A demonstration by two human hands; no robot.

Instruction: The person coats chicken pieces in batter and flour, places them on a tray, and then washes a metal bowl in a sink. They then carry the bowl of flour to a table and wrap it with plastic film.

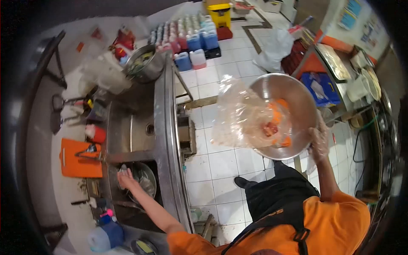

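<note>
My right hand (318,142), in a clear plastic glove, grips the rim of a large steel bowl (299,91) held over the floor. Inside the bowl lie orange pieces (278,112) and a reddish lump (269,129) that looks like raw meat. A clear plastic bag (238,114) spreads over the bowl's left side and hangs past its rim. To the left, my left hand (126,179) reaches over a round metal pot (148,180) in the near sink basin. Its fingers are curled at a small whitish thing, too small to make out.
A steel sink (163,123) runs along my left, with a pot (146,63) at its far end. An orange board (78,158) and a blue-and-white jug (105,236) stand beside it. Several liquid-filled jugs (193,42) crowd the floor ahead. A blue crate (319,88) sits right.
</note>
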